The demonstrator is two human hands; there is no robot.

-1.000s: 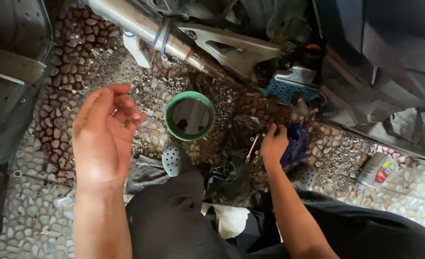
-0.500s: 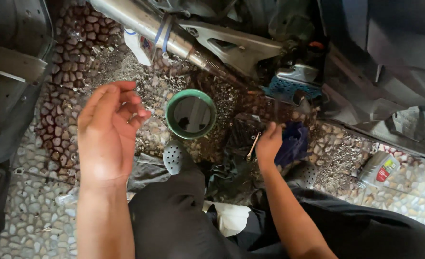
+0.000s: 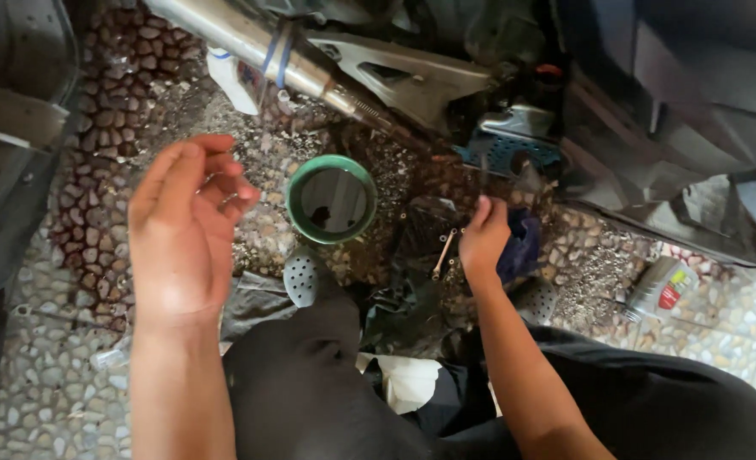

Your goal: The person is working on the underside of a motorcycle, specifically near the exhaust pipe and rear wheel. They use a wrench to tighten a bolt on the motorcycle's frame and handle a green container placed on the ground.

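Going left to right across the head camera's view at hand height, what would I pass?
Left hand raised with its fingers half curled → green-rimmed round container on the pebbled ground → right hand reaching down beside a dark blue cloth → small grey bottle lying on its side.

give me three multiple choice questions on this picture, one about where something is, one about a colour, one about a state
1. Where is the round bowl?
A. on the pebbled ground between the two hands
B. on the person's knee
C. inside the metal pipe

2. What colour is the bowl's rim?
A. red
B. green
C. white

3. How is the left hand?
A. clenched in a tight fist on the ground
B. raised and open, fingers loosely curled, holding nothing visible
C. wrapped around the metal pipe

Answers
1. A: it sits on the ground, left hand to one side and right hand to the other.
2. B: the rim is green around a dark inside.
3. B: the hand hangs in the air with no thing seen in it.
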